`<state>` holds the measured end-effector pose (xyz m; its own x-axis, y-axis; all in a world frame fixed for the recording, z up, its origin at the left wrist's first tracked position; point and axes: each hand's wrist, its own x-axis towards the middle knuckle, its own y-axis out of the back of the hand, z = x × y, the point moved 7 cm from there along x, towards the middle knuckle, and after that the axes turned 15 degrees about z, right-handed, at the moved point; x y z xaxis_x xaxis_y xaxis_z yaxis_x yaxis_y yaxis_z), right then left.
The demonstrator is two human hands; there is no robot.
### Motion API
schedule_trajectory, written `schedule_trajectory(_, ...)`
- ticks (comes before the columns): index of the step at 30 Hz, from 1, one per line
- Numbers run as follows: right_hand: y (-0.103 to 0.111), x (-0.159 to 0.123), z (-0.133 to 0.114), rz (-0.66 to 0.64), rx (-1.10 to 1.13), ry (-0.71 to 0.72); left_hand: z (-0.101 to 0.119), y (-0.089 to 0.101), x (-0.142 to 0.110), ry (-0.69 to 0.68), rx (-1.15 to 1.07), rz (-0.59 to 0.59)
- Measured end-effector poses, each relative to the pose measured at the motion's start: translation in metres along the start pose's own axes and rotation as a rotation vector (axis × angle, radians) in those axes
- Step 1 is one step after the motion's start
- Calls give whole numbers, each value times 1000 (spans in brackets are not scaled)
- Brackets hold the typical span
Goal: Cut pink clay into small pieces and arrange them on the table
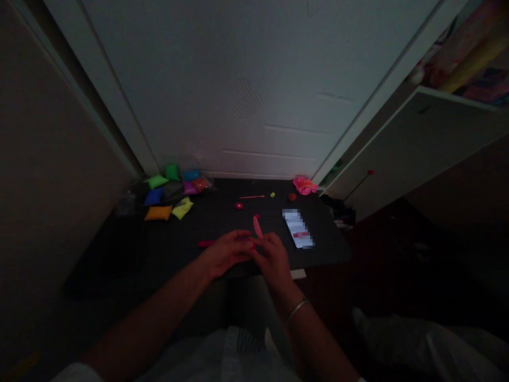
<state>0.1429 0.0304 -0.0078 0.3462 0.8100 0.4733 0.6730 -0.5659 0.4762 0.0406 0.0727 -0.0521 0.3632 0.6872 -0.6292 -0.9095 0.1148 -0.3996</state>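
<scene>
The scene is dim. My left hand [225, 253] and my right hand [273, 259] meet over the near middle of a dark table [222, 223]. My right hand's fingers are closed round a pink tool [257, 226] that stands up from them. My left hand's fingers are curled and pinch at the same spot; what they grip is too small to name. A pink stick [205, 243] lies just left of my left hand. Further back lie a small red flower-like piece [238, 205], a thin pink rod [252, 197], a yellow bit [272, 194] and a red ball [292, 197].
Several coloured clay packets [169, 193] are heaped at the table's back left. A pink clay flower [304, 185] sits at the back right corner. A phone [298, 228] lies right of my hands. A white door [246, 90] stands behind, a white cabinet [417, 143] to the right.
</scene>
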Motion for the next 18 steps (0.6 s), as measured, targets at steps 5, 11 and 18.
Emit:
schedule_trajectory(5,1,-2,1,15,40,-15,3,4,-5,10,35,-36)
schedule_trajectory(11,0,-5,0,21,41,-39,2,6,-5,-9,49,-51)
schedule_trajectory(18,-3,-8,0,15,12,-11,2,8,-2,-64,114,4)
